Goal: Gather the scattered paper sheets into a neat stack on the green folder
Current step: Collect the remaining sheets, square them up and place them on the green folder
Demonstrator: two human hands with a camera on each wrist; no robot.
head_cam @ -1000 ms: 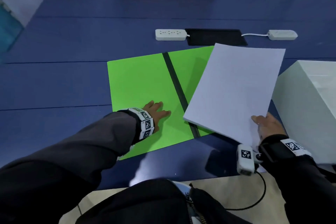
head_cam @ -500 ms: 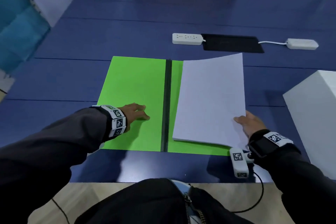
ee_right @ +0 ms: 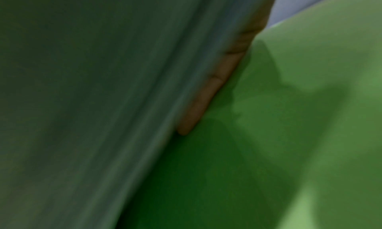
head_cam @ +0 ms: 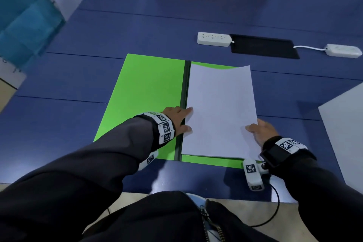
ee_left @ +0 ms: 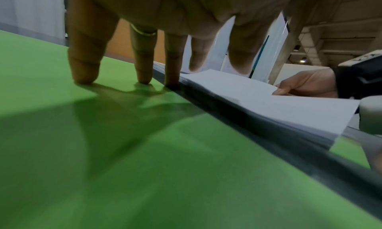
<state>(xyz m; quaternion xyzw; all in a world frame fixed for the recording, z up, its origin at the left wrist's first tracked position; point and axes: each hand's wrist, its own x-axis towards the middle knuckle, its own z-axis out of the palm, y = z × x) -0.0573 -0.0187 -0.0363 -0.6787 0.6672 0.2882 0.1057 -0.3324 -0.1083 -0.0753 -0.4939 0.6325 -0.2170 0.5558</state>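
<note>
The green folder (head_cam: 149, 94) lies open on the blue table, its black spine (head_cam: 184, 104) running front to back. A stack of white paper sheets (head_cam: 220, 112) sits on the folder's right half, its left edge along the spine. My left hand (head_cam: 179, 120) has straight fingers, some planted on the green folder (ee_left: 62, 134) and spine, the thumb side touching the paper stack (ee_left: 268, 102). My right hand (head_cam: 259, 131) pinches the stack's near right edge, thumb on top. In the right wrist view a finger (ee_right: 206, 102) lies under the sheets (ee_right: 103, 102), above the folder (ee_right: 299, 134).
A white power strip (head_cam: 214, 39), a black panel (head_cam: 263, 46) and a white adapter (head_cam: 343, 50) lie behind the folder. A large white box (head_cam: 345, 133) stands at the right. The table's front edge (head_cam: 196, 192) is just below my wrists.
My right hand swung the stack left and down onto the folder's right half, squaring it with the spine. My left hand slid right across the folder to the stack's left edge.
</note>
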